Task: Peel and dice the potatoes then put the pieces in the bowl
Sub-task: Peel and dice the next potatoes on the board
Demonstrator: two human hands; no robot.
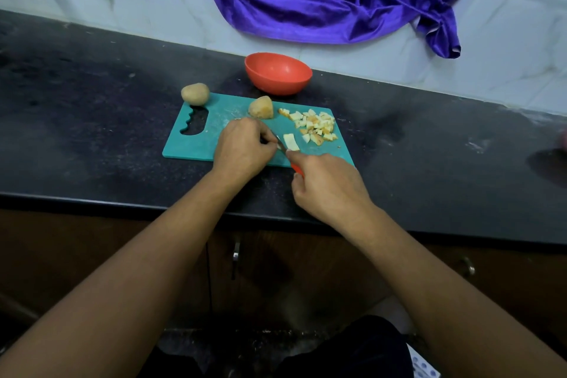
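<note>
Pale potato strip point(291, 142) lies on the teal cutting board point(196, 144), just beside the diced pieces point(316, 127). The left hand point(242, 147) curls closed over the potato part being cut; the right hand point(329, 186) grips the red-handled knife point(296, 167). The half potato point(261, 107) sits behind, the whole potato point(195, 94) at the board's corner, the red bowl point(278, 73) empty on the dark desk point(92, 120).

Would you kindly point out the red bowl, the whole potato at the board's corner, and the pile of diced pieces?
red bowl point(277, 83): head view, on its outer front wall.
whole potato point(195, 94): head view, on the middle of its skin.
pile of diced pieces point(316, 126): head view, on the heap's centre.
</note>
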